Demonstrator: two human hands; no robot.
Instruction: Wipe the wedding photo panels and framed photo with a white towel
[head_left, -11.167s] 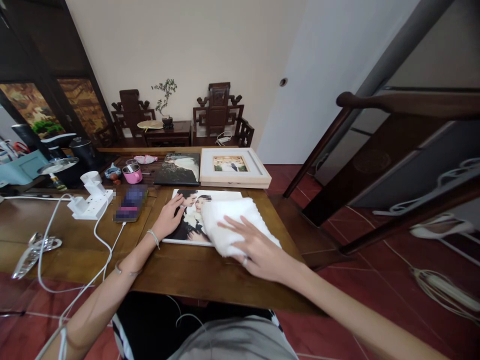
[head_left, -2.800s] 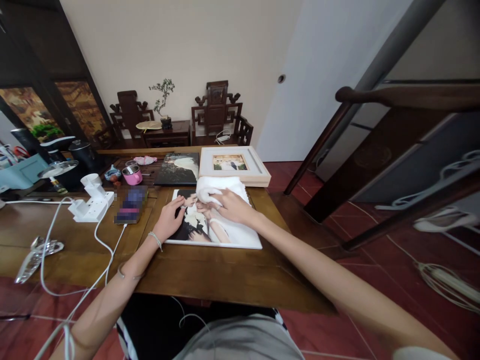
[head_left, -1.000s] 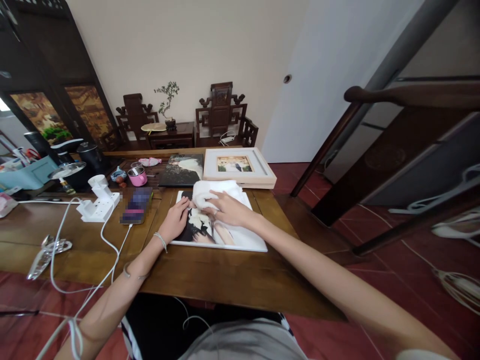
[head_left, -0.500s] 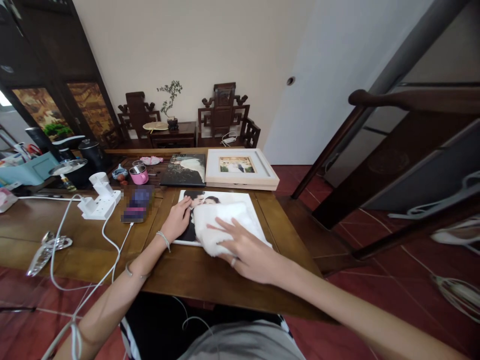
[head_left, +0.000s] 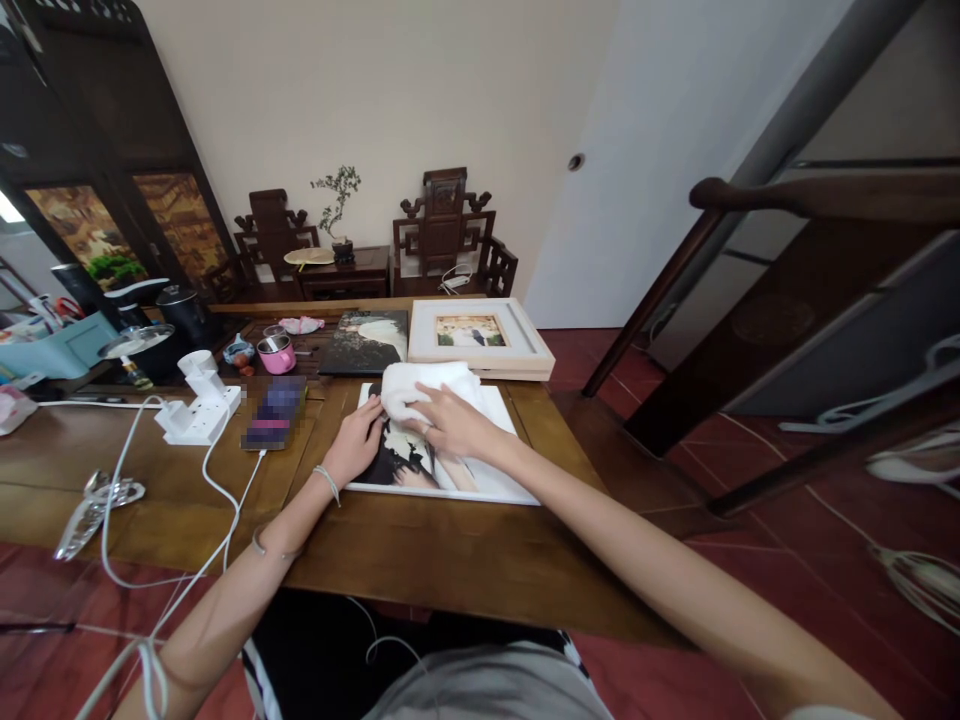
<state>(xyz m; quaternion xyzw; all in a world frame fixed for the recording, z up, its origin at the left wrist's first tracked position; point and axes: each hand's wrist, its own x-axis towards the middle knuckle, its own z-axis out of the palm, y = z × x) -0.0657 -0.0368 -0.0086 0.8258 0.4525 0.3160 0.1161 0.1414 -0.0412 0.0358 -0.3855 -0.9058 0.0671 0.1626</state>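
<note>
A photo panel (head_left: 420,478) with a white edge lies flat on the wooden table. My left hand (head_left: 355,438) rests on its left side, fingers slightly apart, holding nothing. Over the panel's upper part, my right hand (head_left: 448,420) presses on a folded white cloth (head_left: 405,385), its fingers spread on top and partly sunk in the folds. The cloth covers the top of the picture and reaches its far edge. Behind the panel are a dark photo board (head_left: 366,340) and a pale framed picture (head_left: 525,345), side by side.
To the left are a phone (head_left: 274,412), a white power strip (head_left: 202,412) with cables, a pink cup (head_left: 277,352), a clear hair clip (head_left: 94,512) and a blue box (head_left: 60,340). A dark wooden chair (head_left: 750,300) stands at the right.
My right hand and the white cloth have moved away from me and slightly left, uncovering the panel's lower part. My left hand has stayed nearly in place.
</note>
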